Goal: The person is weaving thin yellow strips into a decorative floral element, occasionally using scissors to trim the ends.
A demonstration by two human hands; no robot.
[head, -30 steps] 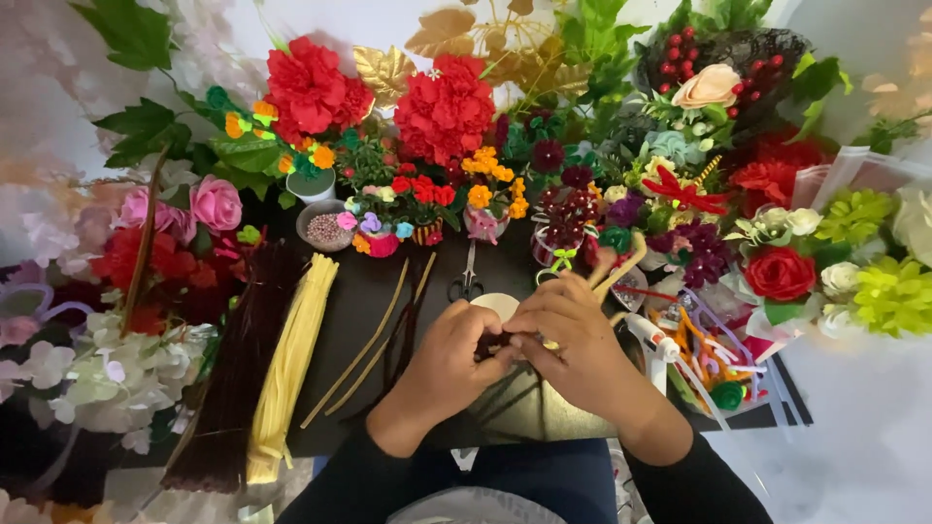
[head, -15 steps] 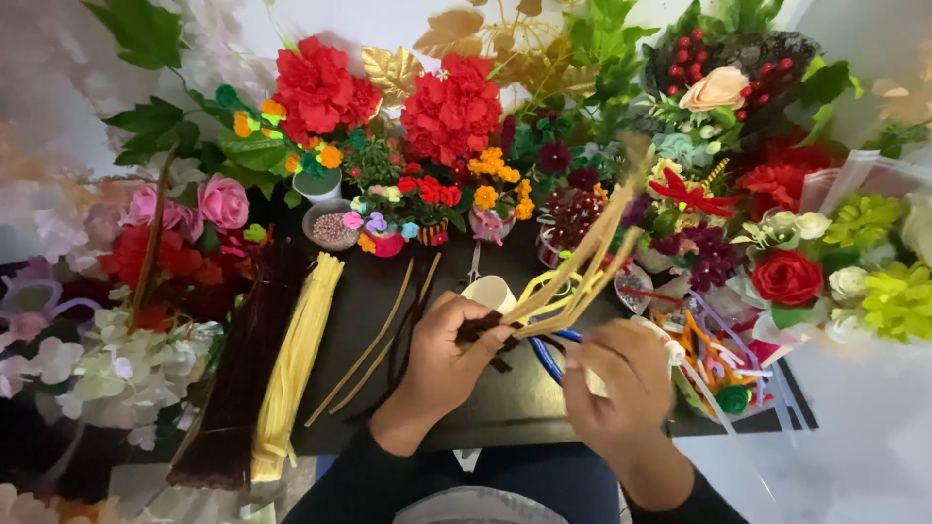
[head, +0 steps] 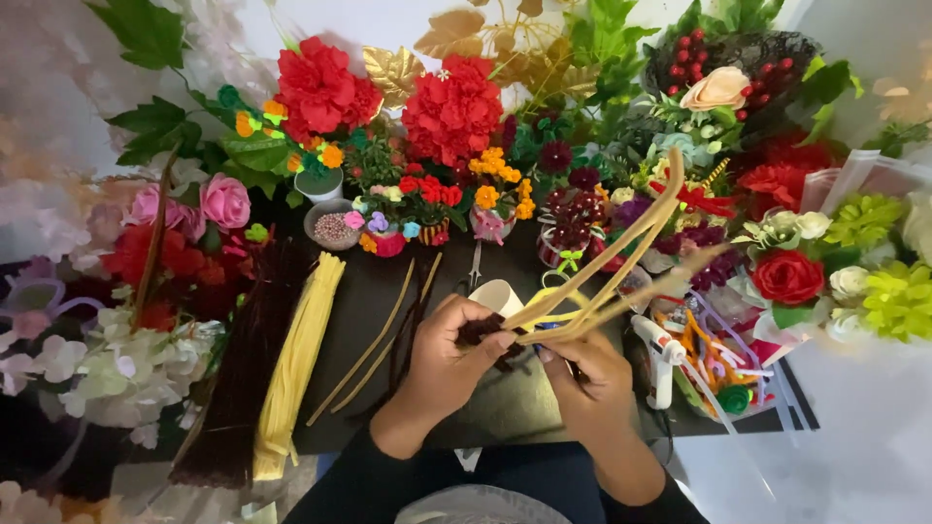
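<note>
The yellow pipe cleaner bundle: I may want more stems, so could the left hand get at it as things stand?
Probably yes, once freed. The yellow pipe cleaner bundle lies uncovered on the dark mat, with only loose tan stems between. But the left hand is pinching the tan stems it works on.

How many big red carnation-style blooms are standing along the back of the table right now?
2: one big red bloom at back left, another red bloom at back centre beside the gold leaf. Smaller red flowers sit elsewhere; some may be hidden.

Craft workspace: artificial flowers (head: pixel 452 103), pipe-cleaner bundles (head: pixel 295 361), glue gun (head: pixel 661 351).
</note>
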